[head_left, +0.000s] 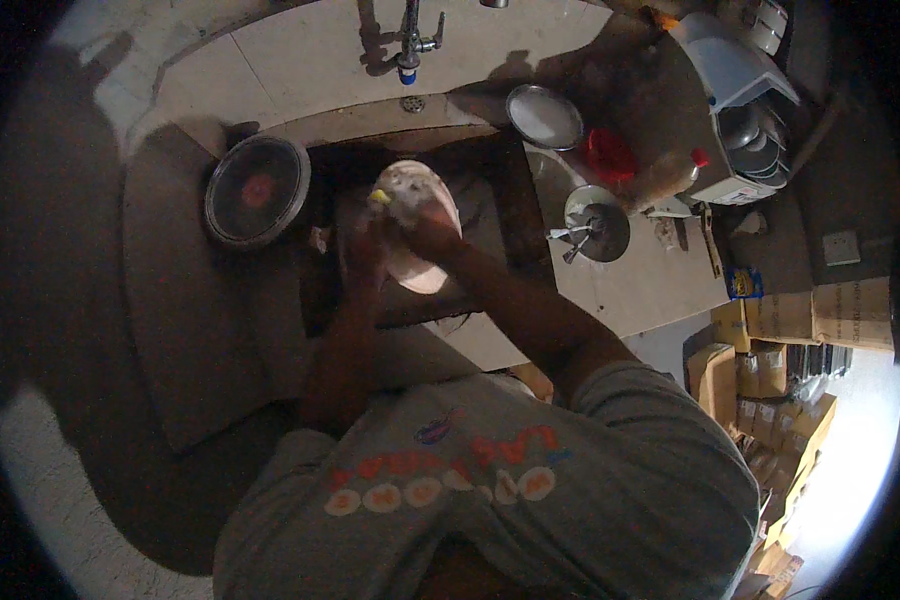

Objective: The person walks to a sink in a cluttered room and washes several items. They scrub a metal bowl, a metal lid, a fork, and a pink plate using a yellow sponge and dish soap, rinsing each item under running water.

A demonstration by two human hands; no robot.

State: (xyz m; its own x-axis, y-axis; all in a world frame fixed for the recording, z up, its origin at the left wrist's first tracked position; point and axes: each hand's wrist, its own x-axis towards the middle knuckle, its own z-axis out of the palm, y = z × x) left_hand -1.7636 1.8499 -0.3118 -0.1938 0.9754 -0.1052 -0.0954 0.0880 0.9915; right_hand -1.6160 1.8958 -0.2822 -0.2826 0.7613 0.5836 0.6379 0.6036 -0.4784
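A pale oval plate [417, 277], white with soapy-looking smears, is tilted over the dark-rimmed sink [320, 300]. At its left edge my left hand [367, 248] closes on the plate, its fingers dim and blurred. My right hand [430, 235] lies across the plate's face, fingers smeared by motion, so whether it grips anything is unclear. A small yellow piece [380, 197], perhaps a sponge, shows at the plate's upper left near my fingertips; which hand touches it is hard to tell.
A tap [408, 60] rises behind the sink. Left stands a round dark-faced lid or pan [257, 192]. To the right are a round metal dish [545, 117], a red item [610, 157], a bowl with spoons [602, 235], a clear bottle [667, 177] and a dish rack [740, 185].
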